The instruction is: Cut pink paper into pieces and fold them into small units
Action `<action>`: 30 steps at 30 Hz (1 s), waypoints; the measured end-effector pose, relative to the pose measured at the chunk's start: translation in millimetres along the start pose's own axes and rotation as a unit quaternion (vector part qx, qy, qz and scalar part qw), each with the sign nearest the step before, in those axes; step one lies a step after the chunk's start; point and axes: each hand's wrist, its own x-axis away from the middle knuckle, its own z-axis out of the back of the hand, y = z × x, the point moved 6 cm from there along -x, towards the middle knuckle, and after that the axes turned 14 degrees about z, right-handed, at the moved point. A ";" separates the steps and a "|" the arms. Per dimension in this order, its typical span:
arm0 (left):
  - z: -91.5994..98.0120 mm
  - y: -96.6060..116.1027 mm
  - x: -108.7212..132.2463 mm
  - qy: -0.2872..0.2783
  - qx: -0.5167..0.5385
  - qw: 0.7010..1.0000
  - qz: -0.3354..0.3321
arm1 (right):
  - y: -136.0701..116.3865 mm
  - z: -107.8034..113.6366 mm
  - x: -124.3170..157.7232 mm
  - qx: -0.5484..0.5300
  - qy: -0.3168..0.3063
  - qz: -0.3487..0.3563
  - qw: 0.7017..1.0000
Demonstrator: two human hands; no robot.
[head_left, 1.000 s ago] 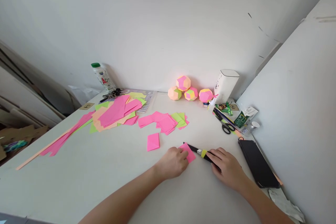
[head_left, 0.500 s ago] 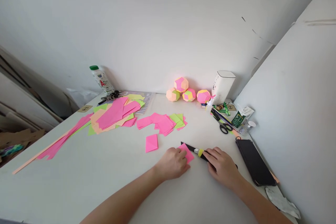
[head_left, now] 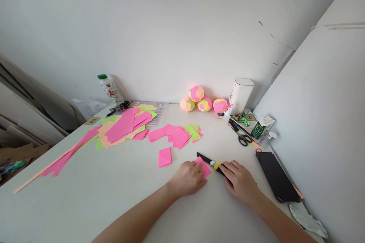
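Observation:
My left hand [head_left: 188,177] is curled with its fingertips pressing a small pink paper square [head_left: 204,168] onto the white table [head_left: 114,190]. My right hand [head_left: 238,182] grips the handle of a black utility knife [head_left: 210,161] with a yellow slider. The blade end of the knife lies along the far edge of the pink square. A second folded pink square [head_left: 165,157] lies a little to the left of my left hand.
Piles of pink, green and peach paper [head_left: 125,125] and pink squares [head_left: 176,133] lie further back. Paper balls [head_left: 203,99] stand by the wall next to a white container [head_left: 242,95]. Scissors [head_left: 242,135], a black phone [head_left: 276,176] and a bottle [head_left: 110,88] also lie around.
Both hands and the knife stay almost where they were. The view has shifted slightly, and my right hand has slid a little toward me along the knife.

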 end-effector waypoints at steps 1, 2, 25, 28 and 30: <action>-0.2 -0.8 -0.3 0.000 0.002 1.000 0.004 | 0.6 0.9 0.6 -0.006 0.000 0.003 1.000; -0.1 -2.0 -0.8 0.001 0.006 1.000 0.009 | 1.5 2.1 1.4 -0.012 -0.002 0.005 1.000; 1.0 -18.8 -8.0 -0.029 0.160 0.983 0.085 | 10.7 22.5 8.8 -0.076 -0.001 0.044 0.996; 1.4 -22.1 -7.9 0.011 0.172 0.981 0.092 | 11.6 21.4 9.0 -0.076 0.001 0.036 0.996; 7.5 -30.0 -7.2 0.074 0.173 0.976 0.106 | 12.6 20.5 9.4 -0.076 -0.002 0.030 0.997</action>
